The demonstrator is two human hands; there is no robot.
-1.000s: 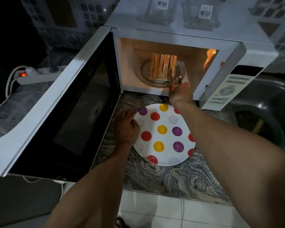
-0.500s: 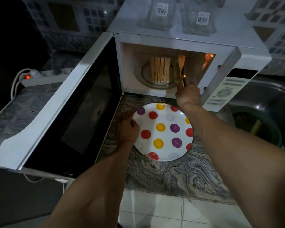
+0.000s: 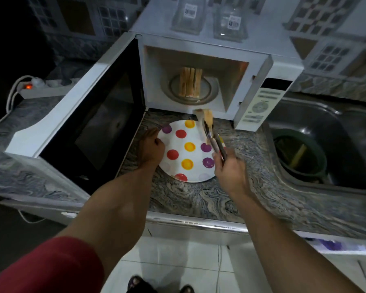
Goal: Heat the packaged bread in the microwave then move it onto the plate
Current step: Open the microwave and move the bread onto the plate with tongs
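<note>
Right hand (image 3: 230, 172) has pulled back out of the microwave (image 3: 199, 60), fingers gripping tongs (image 3: 213, 140) that pinch one bread slice (image 3: 205, 117) above the plate (image 3: 173, 170). Left hand (image 3: 151, 148) curls against the plate's rim, steadying it. Remaining slices (image 3: 190, 82) are inside on the turntable; transfer underway.

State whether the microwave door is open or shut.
Open: the microwave door is swung wide left, exposing bread slices on the turntable.

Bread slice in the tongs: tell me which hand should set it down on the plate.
Right. The right hand already grips the tongs pinching the bread slice above the plate. The left hand rests at the plate's left edge, likely steadying it.
</note>
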